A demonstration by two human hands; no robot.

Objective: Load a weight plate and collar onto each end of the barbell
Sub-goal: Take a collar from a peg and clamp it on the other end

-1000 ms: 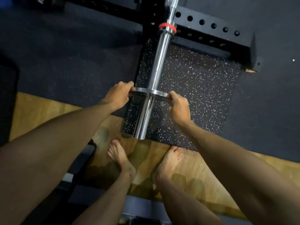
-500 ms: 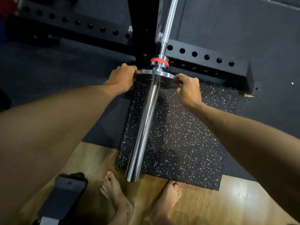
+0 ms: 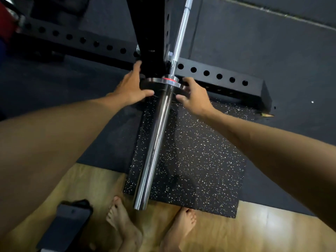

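Observation:
The chrome barbell sleeve (image 3: 154, 142) runs from near my feet up to the black rack. A small steel weight plate (image 3: 160, 84) sits at the sleeve's inner end, against the red-ringed shoulder (image 3: 169, 80). My left hand (image 3: 131, 86) rests flat against the plate's left rim with its fingers stretched out and its thumb on the near face. At the plate's right rim is my right hand (image 3: 194, 96), fingers loose and spread, thumb just off the near face. Neither hand closes around the plate. The thin bar shaft (image 3: 181, 28) continues upward past the rack.
A black rack upright (image 3: 151, 33) stands just behind the plate, and its holed base beam (image 3: 218, 77) crosses the floor. A speckled rubber mat (image 3: 190, 160) lies under the sleeve. My bare feet (image 3: 123, 224) stand on wood flooring. A dark padded object (image 3: 63, 224) sits bottom left.
The plate slid up the sleeve from near its outer end to the red-ringed shoulder. Both hands went with it and have now loosened from gripping its rim.

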